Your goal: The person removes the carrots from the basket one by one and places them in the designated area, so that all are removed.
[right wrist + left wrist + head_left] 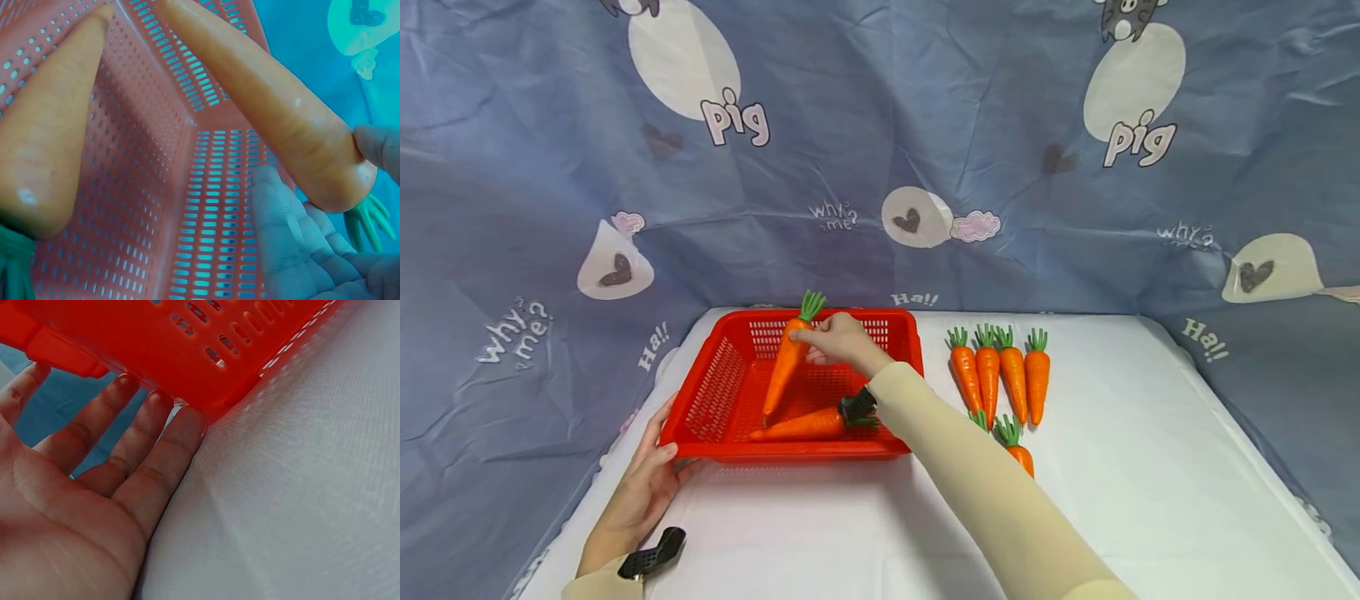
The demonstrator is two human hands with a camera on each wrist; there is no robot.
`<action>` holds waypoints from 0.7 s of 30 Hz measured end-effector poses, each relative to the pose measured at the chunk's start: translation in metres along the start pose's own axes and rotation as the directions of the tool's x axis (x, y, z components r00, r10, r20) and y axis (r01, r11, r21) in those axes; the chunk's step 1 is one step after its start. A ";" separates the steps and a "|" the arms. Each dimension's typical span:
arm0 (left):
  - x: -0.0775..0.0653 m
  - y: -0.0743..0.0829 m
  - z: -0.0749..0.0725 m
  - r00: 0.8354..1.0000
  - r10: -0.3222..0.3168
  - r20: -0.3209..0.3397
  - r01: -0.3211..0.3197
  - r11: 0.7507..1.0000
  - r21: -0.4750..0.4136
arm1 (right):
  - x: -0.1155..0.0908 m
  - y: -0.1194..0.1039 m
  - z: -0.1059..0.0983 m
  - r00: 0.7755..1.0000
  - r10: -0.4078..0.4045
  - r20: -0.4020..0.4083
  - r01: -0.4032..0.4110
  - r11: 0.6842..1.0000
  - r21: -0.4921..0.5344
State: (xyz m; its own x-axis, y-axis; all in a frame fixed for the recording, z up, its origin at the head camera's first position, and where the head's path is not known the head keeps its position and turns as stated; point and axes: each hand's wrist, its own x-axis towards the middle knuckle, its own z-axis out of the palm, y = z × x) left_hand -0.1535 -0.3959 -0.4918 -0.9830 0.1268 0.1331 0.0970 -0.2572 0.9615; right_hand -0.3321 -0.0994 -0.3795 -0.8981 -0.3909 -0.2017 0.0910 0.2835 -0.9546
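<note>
A red plastic basket (797,452) with slotted walls stands on the white tabletop. My left hand (643,487) holds its near left corner; the thumb meets the rim, and in the left wrist view several fingertips touch the outer wall. Over the basket, my right hand (842,340) pinches an orange carrot (786,367) near its green top. That carrot (287,119) slants with its tip down inside the basket, and the right wrist view has the thumb on its thick end. A second carrot (805,426) lies along the basket's near side, its top partly behind the wrist camera.
Right of the basket, several carrots (1013,375) lie side by side on the white table (1150,450). Nearer, another carrot (1021,457) and a green top are partly covered by the right sleeve (977,483). A blue printed cloth (1000,150) rises behind and along the sides.
</note>
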 end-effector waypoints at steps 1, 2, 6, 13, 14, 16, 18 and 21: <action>0.000 0.000 0.000 1.000 -0.003 -0.001 0.003 1.000 0.001 | 0.000 0.000 -0.001 1.000 0.003 0.003 -0.003 1.000 0.002; 0.000 0.000 -0.001 1.000 -0.007 -0.002 0.007 1.000 0.003 | -0.001 0.000 -0.002 1.000 0.006 0.007 -0.006 1.000 0.005; 0.002 -0.001 -0.001 1.000 -0.011 0.006 0.011 1.000 0.000 | -0.004 0.000 -0.009 1.000 -0.001 0.022 0.001 1.000 0.015; 0.001 0.001 -0.002 1.000 0.001 0.016 -0.001 1.000 -0.016 | -0.011 -0.004 -0.018 1.000 -0.018 0.024 0.017 0.999 0.030; 0.001 0.001 -0.002 1.000 0.000 0.014 0.000 1.000 -0.012 | -0.012 -0.005 -0.019 0.999 -0.020 0.027 0.020 0.999 0.033; 0.001 0.000 -0.002 1.000 0.001 0.013 -0.001 1.000 -0.003 | -0.013 -0.004 -0.022 0.999 -0.027 0.030 0.026 0.999 0.036; 0.001 -0.001 -0.001 1.000 0.003 0.012 -0.003 1.000 0.002 | -0.014 -0.004 -0.025 0.999 -0.034 0.038 0.033 0.999 0.041; 0.000 -0.003 -0.002 1.000 0.008 0.012 -0.008 1.000 0.005 | -0.016 -0.004 -0.028 0.998 -0.042 0.039 0.040 0.998 0.045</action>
State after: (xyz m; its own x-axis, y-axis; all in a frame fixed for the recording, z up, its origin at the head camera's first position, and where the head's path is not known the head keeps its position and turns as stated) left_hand -0.1543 -0.3969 -0.4947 -0.9801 0.1365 0.1441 0.1061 -0.2534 0.9615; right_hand -0.3304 -0.0697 -0.3667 -0.8838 -0.4359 -0.1699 0.0744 0.2277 -0.9709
